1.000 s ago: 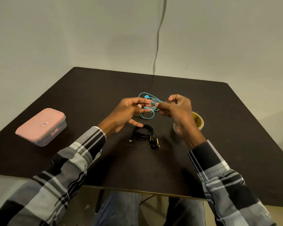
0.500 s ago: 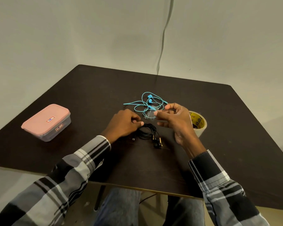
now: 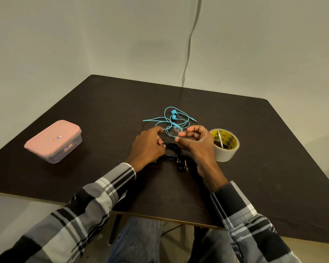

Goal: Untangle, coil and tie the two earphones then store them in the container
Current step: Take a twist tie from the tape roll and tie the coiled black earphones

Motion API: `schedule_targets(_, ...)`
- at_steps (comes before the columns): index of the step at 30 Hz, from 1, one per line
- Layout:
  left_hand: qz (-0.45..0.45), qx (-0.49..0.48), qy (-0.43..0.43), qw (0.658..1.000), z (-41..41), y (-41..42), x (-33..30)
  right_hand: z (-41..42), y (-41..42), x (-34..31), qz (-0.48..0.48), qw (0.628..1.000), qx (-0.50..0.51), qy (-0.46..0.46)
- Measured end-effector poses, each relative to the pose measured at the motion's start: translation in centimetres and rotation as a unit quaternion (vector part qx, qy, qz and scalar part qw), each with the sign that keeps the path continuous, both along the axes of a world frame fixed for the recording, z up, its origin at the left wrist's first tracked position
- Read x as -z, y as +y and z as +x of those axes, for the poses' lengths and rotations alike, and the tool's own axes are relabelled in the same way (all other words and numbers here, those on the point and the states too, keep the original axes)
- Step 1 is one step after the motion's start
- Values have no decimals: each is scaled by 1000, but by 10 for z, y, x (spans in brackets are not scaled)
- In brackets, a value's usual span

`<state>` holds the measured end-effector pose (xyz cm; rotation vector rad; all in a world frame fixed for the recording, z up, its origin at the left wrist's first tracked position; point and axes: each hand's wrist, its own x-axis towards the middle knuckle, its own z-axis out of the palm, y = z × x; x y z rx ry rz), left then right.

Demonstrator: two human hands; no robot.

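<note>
The blue earphones (image 3: pixel 176 118) lie loosely looped on the dark table (image 3: pixel 103 111), beyond both hands. Coiled black earphones (image 3: pixel 172 153) rest in front of them, with the buds (image 3: pixel 181 165) at the near side. My left hand (image 3: pixel 147 146) rests on the table, its fingers curled against the left edge of the black coil. Just above that coil, my right hand (image 3: pixel 197 142) pinches a small strip of clear tape (image 3: pixel 176 132) between thumb and fingertips. The pink-lidded container (image 3: pixel 53 141) sits shut at the left.
A roll of clear tape (image 3: pixel 225 145) with a yellow core stands right beside my right hand. A grey cable (image 3: pixel 190 44) runs down the wall behind the table. The table's near edge is by my knees.
The blue earphones, held up between both hands a second ago, now lie loose on the table. My left hand dropped to the black coil. My right hand lowered, still pinching the tape.
</note>
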<state>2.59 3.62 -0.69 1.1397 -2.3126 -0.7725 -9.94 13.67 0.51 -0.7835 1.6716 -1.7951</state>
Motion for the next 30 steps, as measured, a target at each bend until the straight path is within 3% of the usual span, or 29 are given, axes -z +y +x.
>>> schedule_targets(8, 63, -13, 158, 985, 3, 0, -2, -3, 4, -5, -43, 999, -13, -11)
schedule_targets(15, 90, 2, 230, 969, 4, 3, -11, -7, 5, -8, -52, 998, -37, 29)
schedule_targets(23, 61, 13, 256, 965, 4, 5, -22, -8, 5, -16, -65, 994, -43, 82)
schedule_targets(30, 43, 1, 266, 963, 4, 4, -34, -9, 9, -26, -122, 991, -26, 54)
